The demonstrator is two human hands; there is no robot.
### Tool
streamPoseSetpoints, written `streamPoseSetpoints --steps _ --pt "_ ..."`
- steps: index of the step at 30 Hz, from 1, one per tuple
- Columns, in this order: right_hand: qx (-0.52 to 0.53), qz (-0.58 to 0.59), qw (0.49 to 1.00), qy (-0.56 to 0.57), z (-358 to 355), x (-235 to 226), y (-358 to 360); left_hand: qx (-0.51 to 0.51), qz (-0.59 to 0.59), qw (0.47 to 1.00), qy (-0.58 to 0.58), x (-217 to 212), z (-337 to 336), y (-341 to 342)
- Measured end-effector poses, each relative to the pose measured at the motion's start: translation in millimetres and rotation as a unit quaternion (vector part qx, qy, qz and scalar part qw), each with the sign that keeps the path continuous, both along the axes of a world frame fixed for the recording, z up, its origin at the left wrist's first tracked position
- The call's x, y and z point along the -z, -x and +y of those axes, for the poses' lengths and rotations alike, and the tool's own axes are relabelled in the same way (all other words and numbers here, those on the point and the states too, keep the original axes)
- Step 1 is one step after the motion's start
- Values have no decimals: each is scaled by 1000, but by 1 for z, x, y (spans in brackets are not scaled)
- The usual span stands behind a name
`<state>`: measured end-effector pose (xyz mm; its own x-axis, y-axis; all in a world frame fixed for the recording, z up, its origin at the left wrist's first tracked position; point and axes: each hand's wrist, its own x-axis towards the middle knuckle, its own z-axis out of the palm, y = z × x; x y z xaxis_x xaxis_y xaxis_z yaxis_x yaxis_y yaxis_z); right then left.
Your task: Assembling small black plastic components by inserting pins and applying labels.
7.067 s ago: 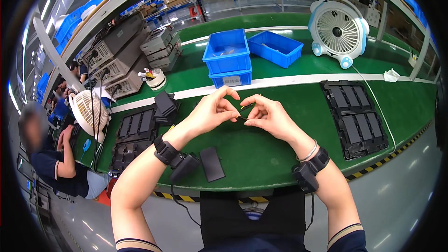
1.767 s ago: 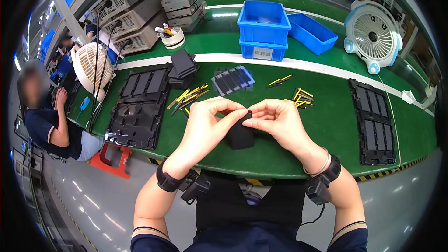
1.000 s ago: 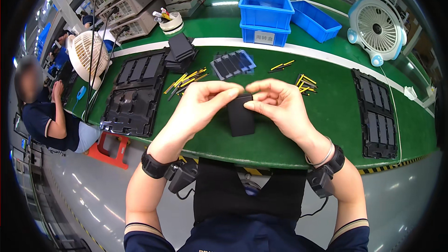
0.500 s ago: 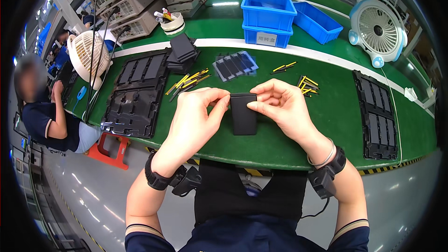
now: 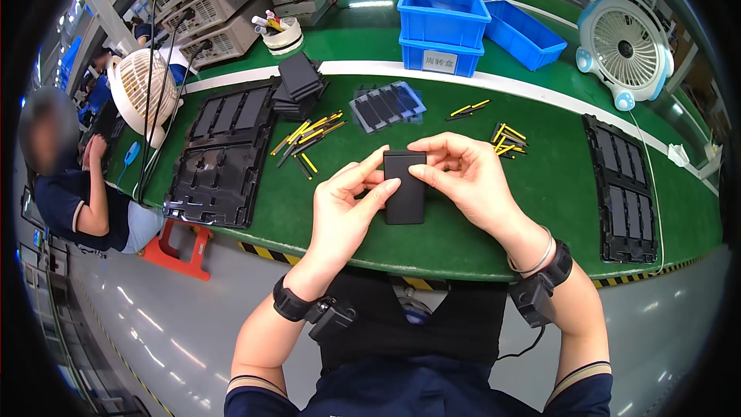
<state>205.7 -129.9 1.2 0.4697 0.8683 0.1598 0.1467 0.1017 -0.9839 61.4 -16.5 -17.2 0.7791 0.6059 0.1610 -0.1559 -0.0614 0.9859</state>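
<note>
A flat black rectangular block [image 5: 405, 199] is held upright between my hands, just above or on the green tabletop; I cannot tell which. My left hand [image 5: 351, 197] pinches its left side, thumb on the near face. From the other side, my right hand [image 5: 457, 176] grips the upper right edge between thumb and fingers. Beyond my left hand lies a loose pile of yellow and black strips [image 5: 309, 137]. A smaller heap of such strips [image 5: 509, 140] is past my right hand, and a few more strips [image 5: 469, 110] lie farther back.
Black trays stand at left [image 5: 220, 156] and right [image 5: 624, 193]. Black blocks [image 5: 299, 81] are stacked by the left tray, near clear film sheets with dark strips [image 5: 386, 106]. Blue bins [image 5: 441, 23] and two fans [image 5: 627, 48] sit at the back. A person [image 5: 73, 170] sits at left.
My left hand has moved down and right, from the block's top left corner to its left side. A yellow strip and a black one now lie nearer me, below the left pile.
</note>
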Motion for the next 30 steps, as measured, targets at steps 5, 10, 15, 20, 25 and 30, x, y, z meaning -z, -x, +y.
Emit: streamPoseSetpoints --steps 5,10,15,20,25,30 --pt "-4 -35 999 22 2 -3 1 9 -21 1000 21 5 2 2" --pt "22 -38 999 -29 9 -2 4 4 -25 1000 4 5 1 4" --pt "44 -36 998 -9 12 3 5 2 -29 999 -43 7 2 2" --pt "4 -67 998 -1 2 -14 7 -1 -29 999 -40 0 2 8" --pt "-26 -107 993 30 -9 -31 -6 52 3 995 -86 -20 6 15" --pt "-66 -30 996 47 -17 -35 -5 77 29 992 -94 -31 2 17"
